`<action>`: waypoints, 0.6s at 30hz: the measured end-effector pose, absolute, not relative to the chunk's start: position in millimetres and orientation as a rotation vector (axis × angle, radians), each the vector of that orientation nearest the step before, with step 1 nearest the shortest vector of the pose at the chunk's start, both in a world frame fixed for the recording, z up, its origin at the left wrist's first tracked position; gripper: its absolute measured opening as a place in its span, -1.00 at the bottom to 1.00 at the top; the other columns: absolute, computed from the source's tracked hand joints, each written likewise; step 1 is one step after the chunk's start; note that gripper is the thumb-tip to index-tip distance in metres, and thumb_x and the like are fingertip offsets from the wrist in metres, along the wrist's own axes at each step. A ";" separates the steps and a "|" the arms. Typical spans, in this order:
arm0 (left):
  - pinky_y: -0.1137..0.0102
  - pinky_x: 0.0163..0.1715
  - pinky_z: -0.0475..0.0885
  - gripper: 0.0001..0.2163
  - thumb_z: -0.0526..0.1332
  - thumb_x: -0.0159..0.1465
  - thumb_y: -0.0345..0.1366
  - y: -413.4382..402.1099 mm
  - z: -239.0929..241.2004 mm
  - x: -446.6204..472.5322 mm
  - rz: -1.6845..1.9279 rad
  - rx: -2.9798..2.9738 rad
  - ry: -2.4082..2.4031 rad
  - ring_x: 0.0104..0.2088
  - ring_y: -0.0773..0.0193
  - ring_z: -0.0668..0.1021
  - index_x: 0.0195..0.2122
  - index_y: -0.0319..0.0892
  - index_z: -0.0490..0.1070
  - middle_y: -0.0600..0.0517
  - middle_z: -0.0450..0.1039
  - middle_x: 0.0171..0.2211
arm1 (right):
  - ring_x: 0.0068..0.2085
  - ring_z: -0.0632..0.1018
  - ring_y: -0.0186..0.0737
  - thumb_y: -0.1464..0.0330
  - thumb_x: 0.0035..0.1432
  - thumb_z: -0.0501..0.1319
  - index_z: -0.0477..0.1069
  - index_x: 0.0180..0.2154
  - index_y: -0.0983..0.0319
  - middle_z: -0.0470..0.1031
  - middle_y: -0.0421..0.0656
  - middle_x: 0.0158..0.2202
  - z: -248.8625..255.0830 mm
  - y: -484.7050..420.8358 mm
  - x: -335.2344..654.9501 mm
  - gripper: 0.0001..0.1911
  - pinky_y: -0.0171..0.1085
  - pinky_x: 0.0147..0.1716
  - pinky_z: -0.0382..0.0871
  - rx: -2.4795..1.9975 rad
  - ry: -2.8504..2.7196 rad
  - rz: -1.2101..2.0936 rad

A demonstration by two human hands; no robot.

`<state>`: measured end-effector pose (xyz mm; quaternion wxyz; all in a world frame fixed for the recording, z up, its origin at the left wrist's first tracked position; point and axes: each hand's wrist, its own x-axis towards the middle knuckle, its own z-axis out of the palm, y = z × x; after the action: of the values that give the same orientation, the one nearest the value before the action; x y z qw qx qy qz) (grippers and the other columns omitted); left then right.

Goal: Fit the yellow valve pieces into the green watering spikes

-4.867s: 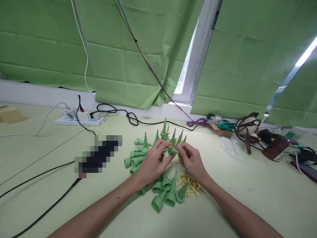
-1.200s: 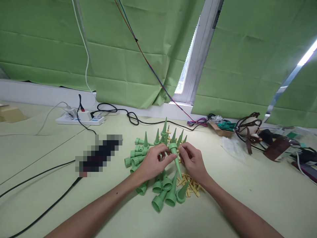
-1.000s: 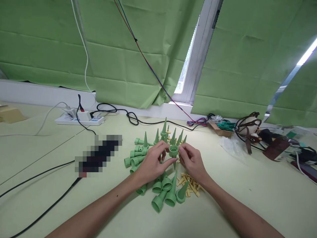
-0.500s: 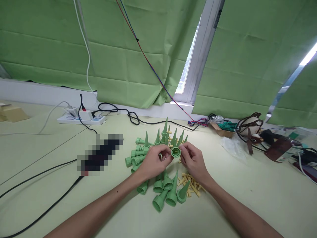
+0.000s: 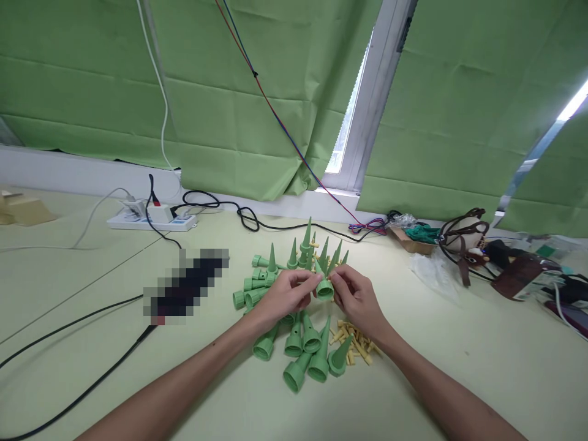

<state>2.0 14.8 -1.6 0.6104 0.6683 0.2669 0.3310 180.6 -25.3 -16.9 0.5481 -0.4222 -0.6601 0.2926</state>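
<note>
My left hand (image 5: 290,295) pinches a green plastic watering spike (image 5: 325,290) between thumb and fingers. Its wide open end faces me and its point tilts up and away. At the right side of this spike, the fingers of my right hand (image 5: 357,295) are pinched together; what lies between them is hidden. Below my hands lie several loose green spikes (image 5: 294,375), open ends toward me. A pile of small yellow valve pieces (image 5: 361,346) is beside them, under my right wrist. Behind my hands, several spikes (image 5: 306,239) stand point up, some with yellow pieces at their sides.
More green spikes (image 5: 239,299) lie left of my hands. A blurred dark object (image 5: 190,286) with a cable is further left, near a white power strip (image 5: 154,220). At the right are a clear plastic bag (image 5: 432,274), a cardboard box (image 5: 411,240) and assorted clutter.
The held spike has tipped so its pointed body now shows above the rim, and its open end has dropped slightly. My left fingers have shifted along it; my right hand stays beside it.
</note>
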 end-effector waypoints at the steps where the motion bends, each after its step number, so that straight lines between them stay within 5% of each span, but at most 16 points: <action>1: 0.52 -0.67 -0.05 -0.66 0.23 0.26 -0.01 14.9 -1.1 1.7 0.764 1.549 0.616 -0.65 0.47 0.11 -0.46 -0.19 0.31 0.20 0.01 -0.66 | -0.59 0.20 -0.41 0.21 0.35 0.08 0.30 -0.37 0.21 0.15 -0.33 -0.60 -17.1 -24.9 180.7 -0.73 -0.36 -0.60 0.08 -1.005 -1.567 0.693; 10: 0.50 -0.57 0.21 -0.74 0.25 0.24 -0.08 9.7 7.0 2.6 0.951 1.883 0.736 -0.49 0.39 0.32 -0.32 -0.21 0.44 0.06 0.33 -0.40 | -0.60 0.17 -0.40 0.19 0.34 0.08 0.27 -0.40 0.20 0.11 -0.34 -0.62 -18.9 -22.8 180.7 -0.70 -0.36 -0.61 0.06 -1.031 -1.563 0.727; 18: 0.47 -0.49 0.27 -0.86 0.11 0.37 -0.34 7.4 -4.8 2.2 1.134 2.398 0.628 -0.47 0.41 0.33 -0.11 -0.14 0.43 -0.01 0.32 -0.18 | -0.63 0.11 -0.41 0.13 0.33 0.09 0.26 -0.41 0.20 0.07 -0.36 -0.63 -23.0 -17.8 181.7 -0.67 -0.37 -0.65 0.02 -1.023 -1.534 0.778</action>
<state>2.2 7.4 -4.8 0.2063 0.8608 0.2256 0.4070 181.7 -17.8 -23.0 0.5396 -0.4305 -0.6452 0.3274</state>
